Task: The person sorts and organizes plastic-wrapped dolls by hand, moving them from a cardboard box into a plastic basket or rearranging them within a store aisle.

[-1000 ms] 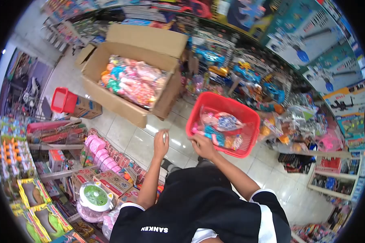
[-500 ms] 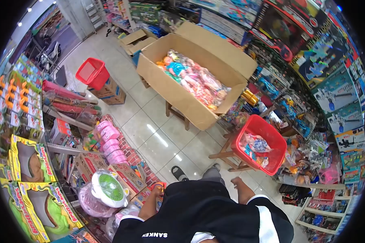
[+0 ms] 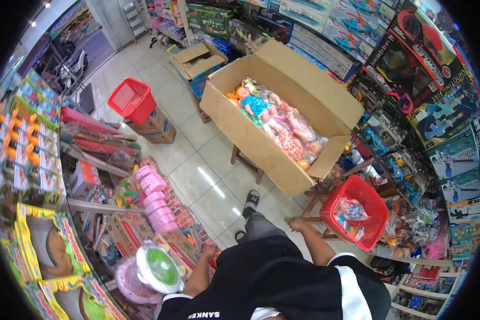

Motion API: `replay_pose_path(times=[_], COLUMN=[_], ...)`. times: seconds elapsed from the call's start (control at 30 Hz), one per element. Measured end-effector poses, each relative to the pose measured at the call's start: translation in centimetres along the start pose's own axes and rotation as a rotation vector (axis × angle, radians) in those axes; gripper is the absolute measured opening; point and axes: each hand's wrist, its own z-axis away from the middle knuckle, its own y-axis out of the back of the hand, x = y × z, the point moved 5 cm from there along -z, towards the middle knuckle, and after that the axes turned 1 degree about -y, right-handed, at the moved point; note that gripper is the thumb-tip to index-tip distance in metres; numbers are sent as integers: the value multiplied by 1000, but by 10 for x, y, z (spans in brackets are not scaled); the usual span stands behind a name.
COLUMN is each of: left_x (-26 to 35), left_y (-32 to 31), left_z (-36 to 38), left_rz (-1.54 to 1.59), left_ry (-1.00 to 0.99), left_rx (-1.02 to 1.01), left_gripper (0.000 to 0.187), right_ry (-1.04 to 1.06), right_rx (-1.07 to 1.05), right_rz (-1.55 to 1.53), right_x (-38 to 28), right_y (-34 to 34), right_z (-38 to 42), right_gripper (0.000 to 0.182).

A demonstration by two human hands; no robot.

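My left hand (image 3: pixel 210 253) hangs low beside the stacked cartons (image 3: pixel 130 233) on the left. Its fingers are curled round something small and orange-red, mostly hidden by the hand and my black shirt. On the other side, my right hand (image 3: pixel 297 225) is held out with its fingers loosely apart, overlapping the end of a wooden stool (image 3: pixel 325 232) in this view. A red plastic basket (image 3: pixel 369 242) with bagged dolls in it rests on that stool. Ahead stands a large open cardboard box (image 3: pixel 240 133) filled with dolls in clear bags; an orange-haired doll (image 3: pixel 258 106) lies on top.
To the left are pink wrapped toys (image 3: pixel 153 197) and a white-green fan-like item (image 3: pixel 160 266). Another red basket (image 3: pixel 130 114) stands on a carton further off. Boxed toys (image 3: pixel 400 58) line the right wall. Tiled floor (image 3: pixel 197 186) runs down the middle.
My view has shifted, so the large box and baskets sit lower and further right. A sandalled foot has stepped forward. My right hand has swung forward to beside the stool.
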Motion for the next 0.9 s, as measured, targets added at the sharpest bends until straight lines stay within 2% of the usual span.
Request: replay_pose_path(times=[0.03, 0.1, 0.17, 0.23, 0.27, 0.3, 0.33, 0.37, 0.4, 0.5, 0.57, 0.63, 0.73, 0.77, 0.83, 0.87, 0.9], left_x=[10, 22, 38, 63, 94, 114, 131, 145, 140, 218, 260, 298, 355, 376, 428, 466, 512], left_y=[10, 29, 56, 78, 92, 104, 113, 123, 132, 158, 166, 179, 204, 219, 257, 280, 297], left_z=[-13, -41, -64, -79, -64, -69, -76, -81, -116, -107, -118, -140, -170, -185, -205, -209, -187], left_rz=[104, 144, 178, 67, -112, -134, -119, -104, 128, -36, -19, -42, -14, -43, -20, -24, 138], left_ry=[4, -22, -55, 1, 79, 76, 53, 33, 68, 0, -12, -174, -326, -320, -405, -570, -611], left_rx=[20, 43, 64, -74, 13, 8, -11, -32, -85, 9, 6, 32, 37, 53, 144, 231, 354], left_gripper=[33, 31, 30, 29, 33, 33, 36, 38, 40, 39, 35, 33, 32, 31, 34, 38, 40], right_ry=[-1, 154, 138, 120, 178, 230, 219, 187, 153, 53, -8, -74, -187, -230, -320, -372, -508], right_rx=[2, -62, -101, -142, -32, 81, 89, 109, 128, 181, 230, 281, 358, 381, 427, 445, 632], right_rz=[-15, 15, 60, 106, -64, -231, -248, -307, -369, -553, -671, -787, -964, -1028, -1159, -1221, -1463], right_x=[-4, -23, -34, -42, -45, -46, -53, -71, -63, -50, -34, -21, -10, -8, 0, -7, 13], right_y=[0, -3, 2, 10, 18, 30, 38, 57, 61, 67, 63, 47, 29, 22, 21, 2, -1], right_z=[-17, -54, -86, -96, -87, -80, -78, -92, -86, -81, -72, -57, -33, -26, -9, 4, 9], right_gripper=[33, 33, 34, 36, 38, 41, 41, 41, 41, 41, 41, 42, 42, 42, 42, 42, 41])
